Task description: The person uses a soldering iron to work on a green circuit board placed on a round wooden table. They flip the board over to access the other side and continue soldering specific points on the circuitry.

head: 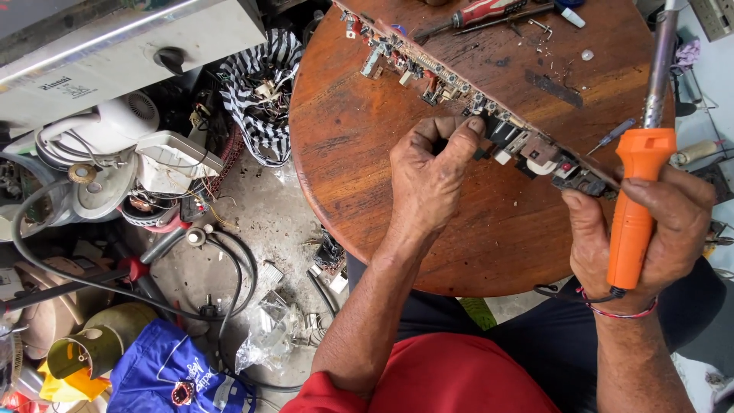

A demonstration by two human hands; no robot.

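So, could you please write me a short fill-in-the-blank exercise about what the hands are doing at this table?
1. The right hand grips a soldering iron with a handle coloured ____.
2. The left hand pinches a part on the long circuit board, which stands on its ____.
3. The wooden table has a ____ top.
4. A red-handled ____ lies at the table's far side.

Missing words: orange; edge; round; screwdriver
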